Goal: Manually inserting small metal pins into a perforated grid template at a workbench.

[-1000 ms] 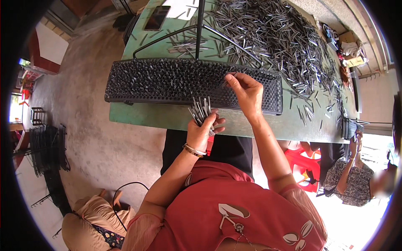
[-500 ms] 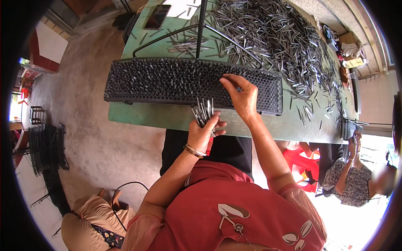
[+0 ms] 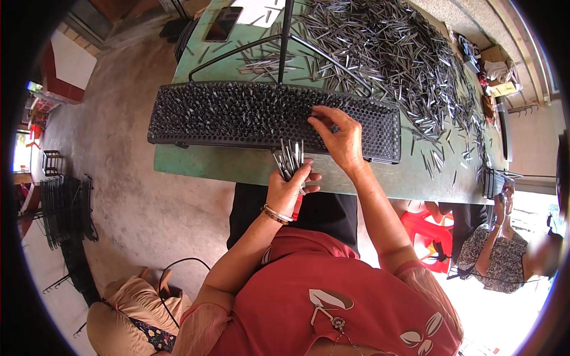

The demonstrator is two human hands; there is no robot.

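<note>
A long black rack [image 3: 380, 139] full of round holes lies along the near edge of the green table. Thin metal pieces [image 3: 219, 115] stand upright in its left and middle holes; the right end shows bare holes. My left hand [image 3: 291, 183] is closed around a bunch of slim metal rods [image 3: 289, 155], their tips pointing up just in front of the rack. Over the rack, right of its middle, my right hand [image 3: 338, 132] has thumb and forefinger pinched together. What lies between those fingertips is too small to make out.
A big heap of loose metal rods [image 3: 392, 53] covers the table's far right. A black metal frame [image 3: 284, 47] rises behind the rack. A dark phone [image 3: 224, 24] lies far left on the table [image 3: 237, 169]. Another person [image 3: 499, 249] sits at the right, near a red stool [image 3: 430, 237].
My right hand has shifted slightly left over the rack, its fingers still pinched. My left hand and its bunch of rods have hardly moved.
</note>
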